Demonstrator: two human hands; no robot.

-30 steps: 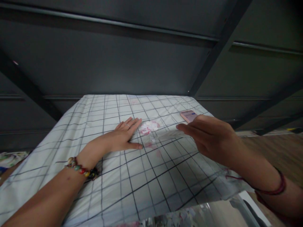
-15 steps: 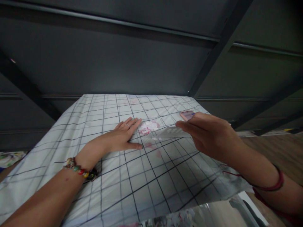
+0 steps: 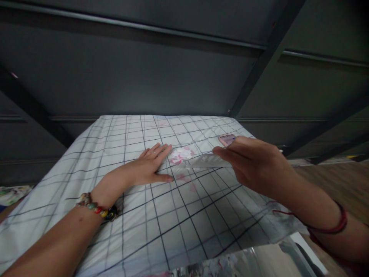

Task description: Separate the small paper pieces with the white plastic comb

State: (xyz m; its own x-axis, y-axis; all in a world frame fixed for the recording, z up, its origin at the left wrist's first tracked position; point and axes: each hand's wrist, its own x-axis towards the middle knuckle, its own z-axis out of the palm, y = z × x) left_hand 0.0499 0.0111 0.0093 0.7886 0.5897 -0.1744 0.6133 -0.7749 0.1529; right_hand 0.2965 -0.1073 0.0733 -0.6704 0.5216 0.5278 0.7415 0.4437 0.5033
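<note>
My left hand (image 3: 152,163) lies flat on the checked white cloth (image 3: 138,215), fingers stretched out and a ring on one of them. Just right of its fingertips is a small patch of white and pink paint or flakes (image 3: 181,154); I cannot tell which. My right hand (image 3: 253,161) is closed, pinching a thin, greyish, see-through flat piece (image 3: 209,161). This piece points left, its tip close to the pink and white patch. Its exact kind is unclear, and the fingers hide its right end.
Beyond my right fingers lies a pink-edged phone (image 3: 226,140), partly hidden. At the bottom edge is a tray-like surface smeared with paint-like colours (image 3: 219,265). Dark panels (image 3: 161,77) rise behind the cloth. Wooden floor (image 3: 331,177) shows at the right.
Both hands hold nearly the same places. The see-through piece in my right hand has tilted or shifted very slightly.
</note>
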